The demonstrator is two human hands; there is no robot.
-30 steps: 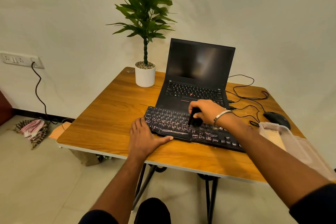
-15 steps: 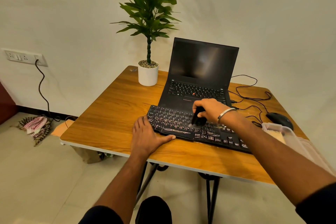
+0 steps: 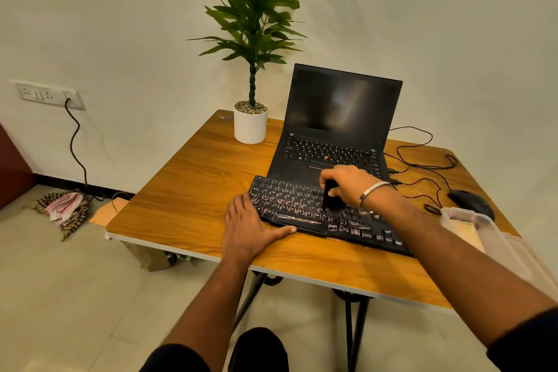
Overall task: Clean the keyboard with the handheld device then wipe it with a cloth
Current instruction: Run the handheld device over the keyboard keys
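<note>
Nearest, the left hand [image 3: 246, 228] lies flat on the wooden table [image 3: 187, 199], fingers straight and together, thumb stretched along the front edge of the black keyboard [image 3: 290, 205] and touching it, holding nothing. The keyboard lies slantwise across the middle of the table, its left end at the left hand and its right end hidden under the right forearm. At about 2 o'clock from the left hand, the right hand [image 3: 351, 184] hangs over the middle keys, fingers curled round a small black handheld device [image 3: 332, 198] whose lower end meets the keys; a metal bangle [image 3: 374, 193] circles that wrist. At 3 o'clock, on the table's right edge, sits a clear plastic box [image 3: 465, 220], with a black mouse [image 3: 469, 201] just behind it and loose cables [image 3: 422, 166] beyond. Behind the keyboard at 12 o'clock stands an open laptop [image 3: 341, 103], its screen dark. At 11 o'clock, a potted plant [image 3: 250, 127] stands near the far corner. On the floor at 9 o'clock lies a checked cloth [image 3: 65, 205], well apart from the table
</note>
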